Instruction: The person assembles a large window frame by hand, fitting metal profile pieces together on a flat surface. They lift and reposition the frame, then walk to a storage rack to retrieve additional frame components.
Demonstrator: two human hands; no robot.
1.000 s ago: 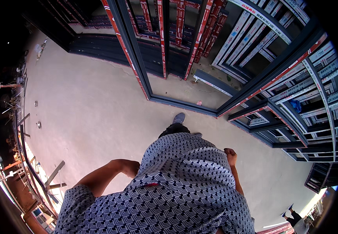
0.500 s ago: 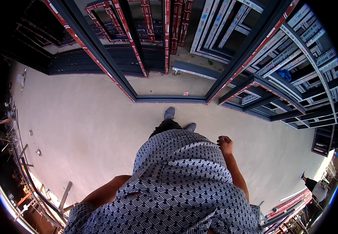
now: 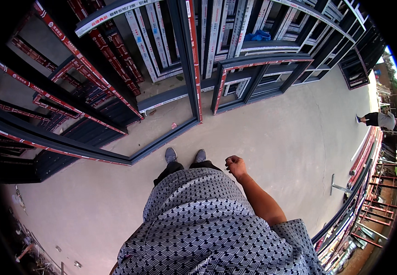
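My right hand (image 3: 236,167) hangs in front of me at waist height, its fingers curled in and nothing visible in them. It touches nothing. Beyond it stands a window frame (image 3: 263,62) with dark grey bars and red-and-white film along its edges. To the left of that, a much larger dark grey frame (image 3: 166,139) with similar film stands on the floor, its lower corner just ahead of my shoes (image 3: 171,155). My left hand is out of sight behind my patterned shirt (image 3: 198,206).
More film-covered frames (image 3: 217,36) lean at the back, with a blue bundle (image 3: 257,35) among them. A dark profile (image 3: 164,100) lies behind the large frame. Long bars (image 3: 365,151) are stacked at the right, near a T-shaped metal piece (image 3: 340,187). Another person (image 3: 384,120) is far right.
My view has turned to the right, so the large frame now sits further left. My left forearm has dropped out of sight. My right hand stays curled, slightly further forward from my body.
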